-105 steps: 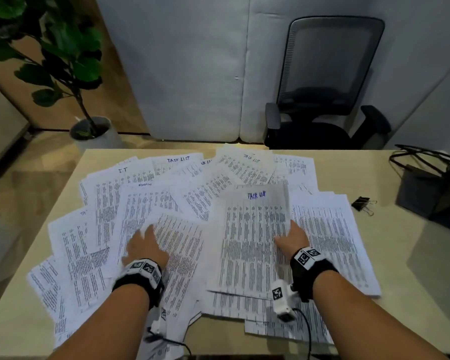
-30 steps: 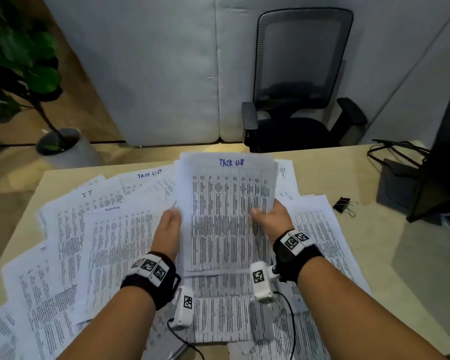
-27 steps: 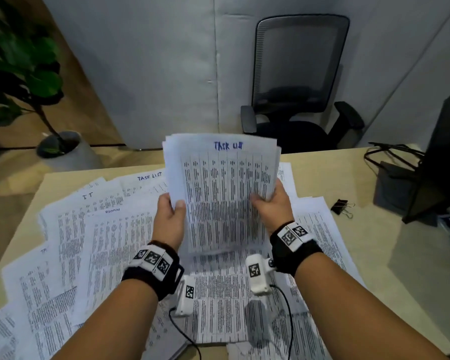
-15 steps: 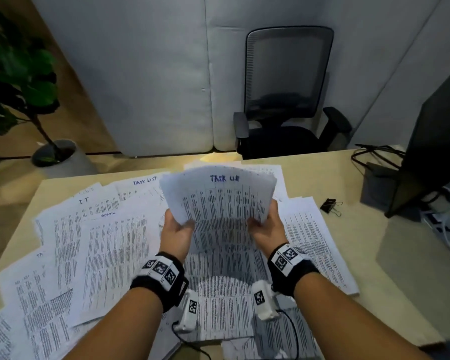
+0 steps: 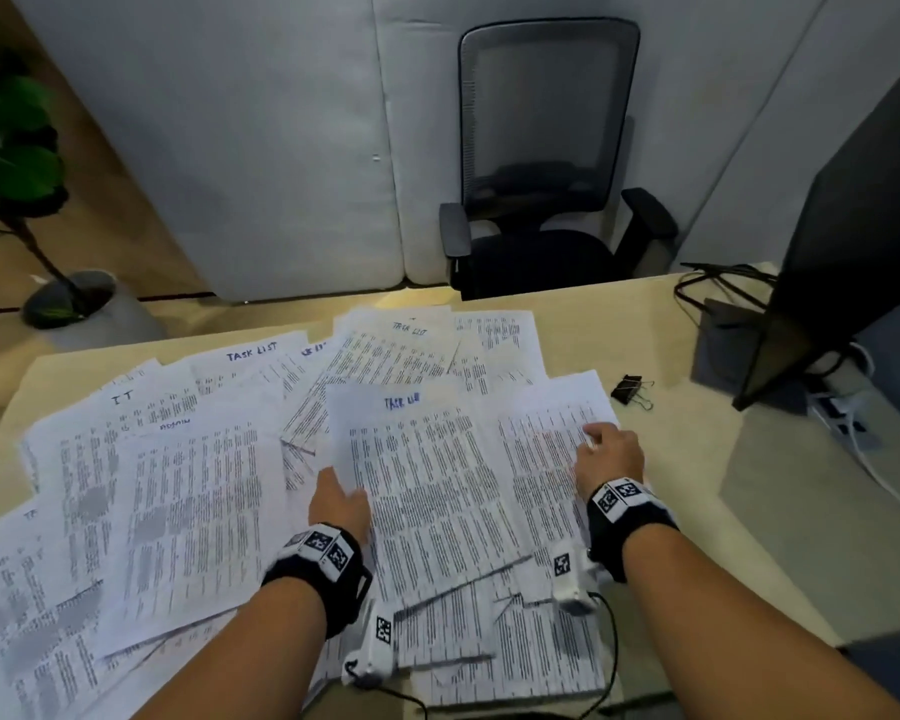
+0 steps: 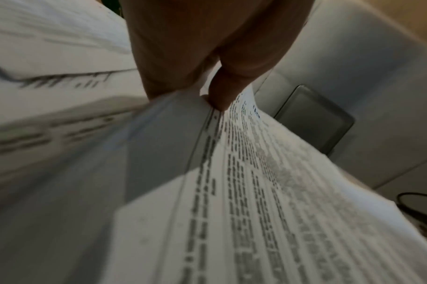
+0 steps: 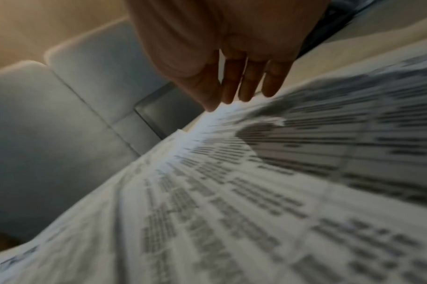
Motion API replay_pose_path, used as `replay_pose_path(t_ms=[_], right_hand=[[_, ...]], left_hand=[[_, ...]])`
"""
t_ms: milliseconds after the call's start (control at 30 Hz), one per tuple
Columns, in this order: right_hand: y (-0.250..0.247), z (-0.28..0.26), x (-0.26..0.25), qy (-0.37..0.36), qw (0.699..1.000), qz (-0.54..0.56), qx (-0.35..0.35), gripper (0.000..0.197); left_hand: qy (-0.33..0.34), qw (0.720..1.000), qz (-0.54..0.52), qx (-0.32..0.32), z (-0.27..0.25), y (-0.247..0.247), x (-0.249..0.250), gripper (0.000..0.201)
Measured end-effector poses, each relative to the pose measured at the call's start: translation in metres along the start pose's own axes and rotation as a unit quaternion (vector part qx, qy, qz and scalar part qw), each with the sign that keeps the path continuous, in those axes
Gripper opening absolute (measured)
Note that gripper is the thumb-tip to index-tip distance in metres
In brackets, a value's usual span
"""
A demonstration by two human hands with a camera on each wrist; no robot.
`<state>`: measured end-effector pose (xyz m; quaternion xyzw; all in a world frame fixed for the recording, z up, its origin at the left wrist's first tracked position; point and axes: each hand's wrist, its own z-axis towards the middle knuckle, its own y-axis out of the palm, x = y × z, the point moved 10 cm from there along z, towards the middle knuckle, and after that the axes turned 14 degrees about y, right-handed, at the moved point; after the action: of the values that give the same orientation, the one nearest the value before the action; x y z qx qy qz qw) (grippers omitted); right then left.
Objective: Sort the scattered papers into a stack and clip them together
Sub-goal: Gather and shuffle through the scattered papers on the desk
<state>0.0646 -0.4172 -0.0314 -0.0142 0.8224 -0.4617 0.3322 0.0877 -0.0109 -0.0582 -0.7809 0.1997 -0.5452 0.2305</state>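
Note:
A thin stack of printed sheets (image 5: 427, 475) headed "TASK LIST" lies low over the scattered papers (image 5: 188, 485) in the middle of the desk. My left hand (image 5: 341, 504) holds its left edge; the left wrist view shows the thumb (image 6: 219, 96) pinching the stack (image 6: 268, 192) against the fingers beneath. My right hand (image 5: 606, 452) is off the stack, out over a loose sheet (image 5: 546, 449) at the right. In the right wrist view its straight fingers (image 7: 231, 86) touch that sheet (image 7: 280, 173). A black binder clip (image 5: 632, 393) lies on bare desk beyond the right hand.
Printed sheets fan across the left and middle of the tan desk (image 5: 749, 511). A dark monitor (image 5: 853, 226) and cables (image 5: 718, 283) stand at the right. An office chair (image 5: 546, 148) sits behind the desk, and a potted plant (image 5: 11, 174) is at the far left.
Both hands held the stack upright off the desk; now it is lowered onto the pile. The right hand has let go and moved right onto a loose sheet.

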Motion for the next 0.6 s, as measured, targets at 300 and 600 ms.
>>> replay_pose_path(t_ms=[300,600], right_hand=[[0.011,0.031,0.021,0.031,0.997,-0.071,-0.022,0.031],[-0.006,0.025,-0.031,-0.085,0.996,-0.027,0.015,0.02]], left_hand=[[-0.082,0.992,0.059,-0.072,0.009,0.009,-0.029,0.06],[-0.077,0.99,0.097,-0.072,0.01,0.006,-0.033,0.053]])
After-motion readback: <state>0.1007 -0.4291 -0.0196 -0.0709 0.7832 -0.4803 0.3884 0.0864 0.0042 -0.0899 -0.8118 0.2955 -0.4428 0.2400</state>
